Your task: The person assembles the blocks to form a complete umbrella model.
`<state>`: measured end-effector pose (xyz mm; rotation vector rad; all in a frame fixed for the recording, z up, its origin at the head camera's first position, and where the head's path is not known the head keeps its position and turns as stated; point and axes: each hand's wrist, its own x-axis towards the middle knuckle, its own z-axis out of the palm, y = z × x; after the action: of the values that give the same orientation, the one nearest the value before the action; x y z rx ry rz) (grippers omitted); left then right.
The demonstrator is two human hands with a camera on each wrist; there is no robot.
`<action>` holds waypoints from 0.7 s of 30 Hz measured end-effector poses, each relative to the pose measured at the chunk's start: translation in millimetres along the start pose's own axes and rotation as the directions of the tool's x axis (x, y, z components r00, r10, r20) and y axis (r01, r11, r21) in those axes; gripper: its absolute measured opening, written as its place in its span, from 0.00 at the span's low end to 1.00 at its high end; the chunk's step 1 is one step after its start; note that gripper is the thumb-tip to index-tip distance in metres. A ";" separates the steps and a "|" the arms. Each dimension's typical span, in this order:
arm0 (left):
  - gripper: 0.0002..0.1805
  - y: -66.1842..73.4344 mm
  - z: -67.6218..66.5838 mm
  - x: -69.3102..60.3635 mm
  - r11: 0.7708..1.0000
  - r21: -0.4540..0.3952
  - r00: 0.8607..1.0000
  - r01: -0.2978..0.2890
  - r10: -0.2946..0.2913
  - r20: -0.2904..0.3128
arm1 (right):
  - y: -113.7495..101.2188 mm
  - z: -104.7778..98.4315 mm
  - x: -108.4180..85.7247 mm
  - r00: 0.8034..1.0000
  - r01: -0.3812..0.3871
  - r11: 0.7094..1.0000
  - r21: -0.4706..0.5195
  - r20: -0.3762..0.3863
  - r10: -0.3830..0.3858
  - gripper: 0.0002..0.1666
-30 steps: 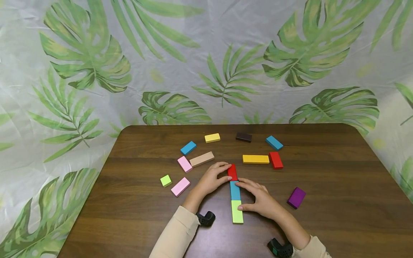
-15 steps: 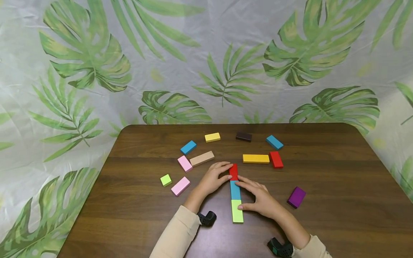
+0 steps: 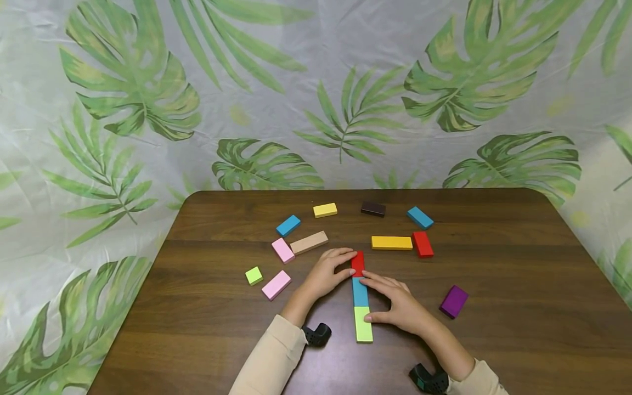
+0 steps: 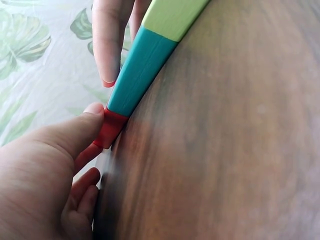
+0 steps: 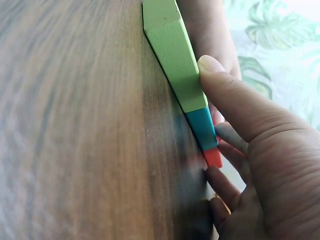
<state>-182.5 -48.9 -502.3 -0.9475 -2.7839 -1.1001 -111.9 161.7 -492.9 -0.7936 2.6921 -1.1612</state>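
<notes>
Three blocks lie end to end in a line on the table: a red block [image 3: 357, 264] at the far end, a blue block [image 3: 360, 292] in the middle, a light green block [image 3: 363, 325] nearest. My left hand [image 3: 326, 274] pinches the red block between thumb and fingers, as the left wrist view also shows. On the line's right side, my right hand [image 3: 397, 307] touches the light green block [image 5: 177, 65] with its thumb. Its extended index finger rests at the blue block [image 5: 201, 127]. The far sides of the fingers are partly hidden.
Loose blocks lie around: pink [image 3: 276, 285], small green [image 3: 254, 276], beige [image 3: 309, 242], yellow [image 3: 325, 210], black [image 3: 372, 209], orange-yellow [image 3: 391, 243], another red block [image 3: 422, 244] and purple [image 3: 453, 302]. A leaf-patterned cloth [image 3: 266, 109] hangs behind the table.
The red block has shifted slightly to the right with my left fingers, coming more into line with the blue block. My right hand has hardly moved.
</notes>
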 end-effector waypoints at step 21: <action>0.22 -2.2 1.7 -1.2 0.999 -0.034 0.999 -0.023 0.022 -0.032 | -2.1 -0.7 -1.0 1.000 0.016 1.000 -0.007 0.018 -0.016 0.45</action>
<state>-182.4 -49.8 -505.2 -0.9540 -2.7314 -1.1536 -110.4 161.4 -491.1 -0.8245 2.6819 -1.1429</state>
